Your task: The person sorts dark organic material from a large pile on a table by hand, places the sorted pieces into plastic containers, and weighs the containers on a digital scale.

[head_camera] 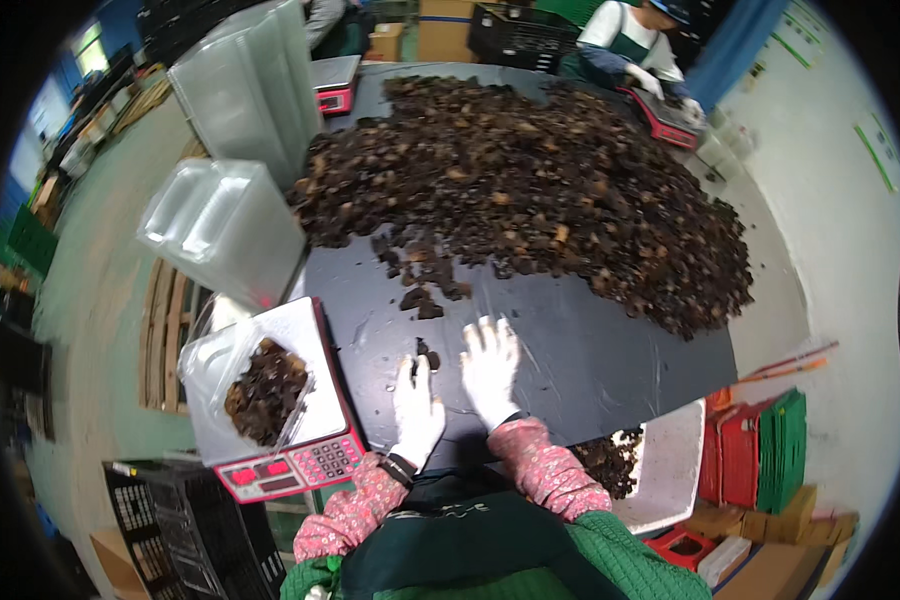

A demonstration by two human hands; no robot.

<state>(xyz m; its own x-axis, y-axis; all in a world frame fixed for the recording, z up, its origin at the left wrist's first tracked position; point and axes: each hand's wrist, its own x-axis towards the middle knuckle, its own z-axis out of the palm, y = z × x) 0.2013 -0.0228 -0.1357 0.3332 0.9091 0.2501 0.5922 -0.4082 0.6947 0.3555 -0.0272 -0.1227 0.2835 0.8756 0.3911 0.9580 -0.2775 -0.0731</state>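
Observation:
My left hand, in a white glove, rests near the table's front edge, its fingertips at a small dark piece of wood ear fungus. Flat on the dark table surface lies my right hand, also gloved in white, fingers extended, nothing held. A large heap of dark brown wood ear fungus covers the far part of the table, with loose pieces trailing towards me. On the left, a digital scale bears an open clear plastic box with a portion of fungus in it.
Stacks of clear plastic boxes stand behind the scale. A white bin holding some fungus is below the table at right, beside red and green crates. Black crates stand lower left. A co-worker handles items at another scale.

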